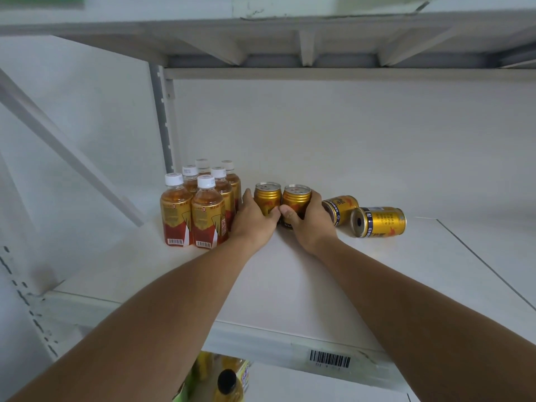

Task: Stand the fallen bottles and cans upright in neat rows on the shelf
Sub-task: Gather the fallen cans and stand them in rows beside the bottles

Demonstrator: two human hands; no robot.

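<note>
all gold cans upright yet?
No: two gold metal cans lie on their sides on the white shelf, right of the two upright gold cans the hands hold.

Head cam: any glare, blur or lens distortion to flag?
Head view: soft, even light, faint shadows; strong wide-angle bowing of the white metal shelf edges; small highlights on the two upright gold drink cans; frame corners soft, centre sharp.

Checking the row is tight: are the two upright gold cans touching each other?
Touching. The head view shows the left upright can and the right upright can meeting side by side with no gap, the left hand and right hand holding them.
</note>
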